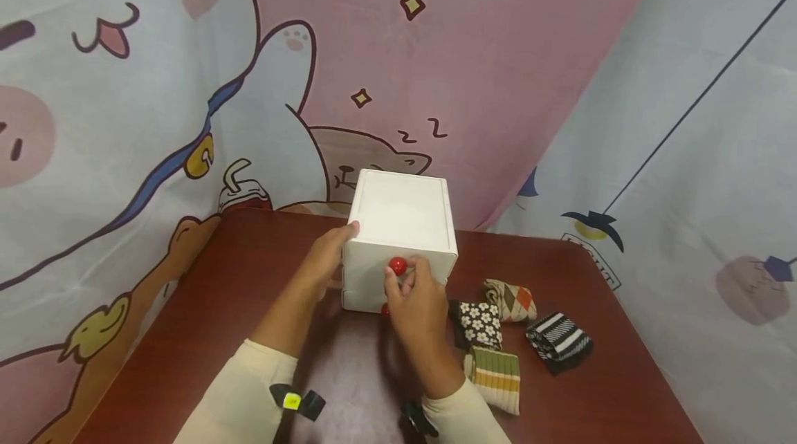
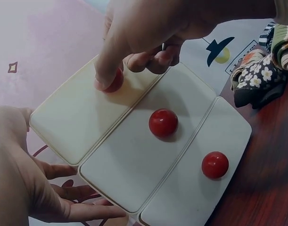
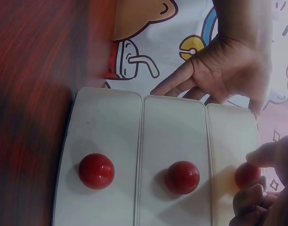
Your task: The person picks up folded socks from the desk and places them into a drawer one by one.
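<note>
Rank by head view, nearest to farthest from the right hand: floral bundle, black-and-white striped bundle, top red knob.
1. Top red knob: on the box, pinched by the right hand.
2. Floral bundle: right of the box.
3. Black-and-white striped bundle: farther right.

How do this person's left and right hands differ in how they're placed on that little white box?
The left hand rests at the left side of the white drawer unit; the right hand is at its front.
The left hand's fingers are spread and fairly straight; the right hand's pinch the top red knob.
Both hands are bare.
</note>
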Demonstrator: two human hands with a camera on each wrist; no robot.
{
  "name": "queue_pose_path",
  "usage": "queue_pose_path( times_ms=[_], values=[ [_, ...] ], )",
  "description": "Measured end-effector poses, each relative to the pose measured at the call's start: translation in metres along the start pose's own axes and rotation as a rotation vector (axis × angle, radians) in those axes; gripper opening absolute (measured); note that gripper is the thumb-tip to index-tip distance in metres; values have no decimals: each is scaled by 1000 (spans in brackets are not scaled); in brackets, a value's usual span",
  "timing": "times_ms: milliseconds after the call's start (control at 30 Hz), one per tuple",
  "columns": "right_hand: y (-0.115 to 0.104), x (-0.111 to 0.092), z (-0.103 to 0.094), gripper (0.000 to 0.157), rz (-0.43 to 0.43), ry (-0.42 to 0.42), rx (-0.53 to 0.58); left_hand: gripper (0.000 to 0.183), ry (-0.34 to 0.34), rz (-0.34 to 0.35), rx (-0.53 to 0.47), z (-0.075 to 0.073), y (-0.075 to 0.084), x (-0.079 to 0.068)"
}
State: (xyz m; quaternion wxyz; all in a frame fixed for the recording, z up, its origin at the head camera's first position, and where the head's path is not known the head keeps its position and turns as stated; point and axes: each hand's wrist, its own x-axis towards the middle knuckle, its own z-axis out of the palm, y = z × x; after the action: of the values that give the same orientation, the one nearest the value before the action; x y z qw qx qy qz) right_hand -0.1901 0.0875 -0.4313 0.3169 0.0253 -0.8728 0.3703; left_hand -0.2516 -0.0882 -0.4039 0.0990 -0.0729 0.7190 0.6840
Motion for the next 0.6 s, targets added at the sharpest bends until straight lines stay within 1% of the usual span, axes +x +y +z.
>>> queue_pose_path(
  times_ms=[367, 600],
  values=[
    [-3, -6, -6, 27, 6, -17, -7, 74, -26, -6, 18, -1, 1, 1],
    [-5, -14, -12, 27, 32, -22, -15, 73, -27, -13, 9, 0, 3, 1]
  ],
)
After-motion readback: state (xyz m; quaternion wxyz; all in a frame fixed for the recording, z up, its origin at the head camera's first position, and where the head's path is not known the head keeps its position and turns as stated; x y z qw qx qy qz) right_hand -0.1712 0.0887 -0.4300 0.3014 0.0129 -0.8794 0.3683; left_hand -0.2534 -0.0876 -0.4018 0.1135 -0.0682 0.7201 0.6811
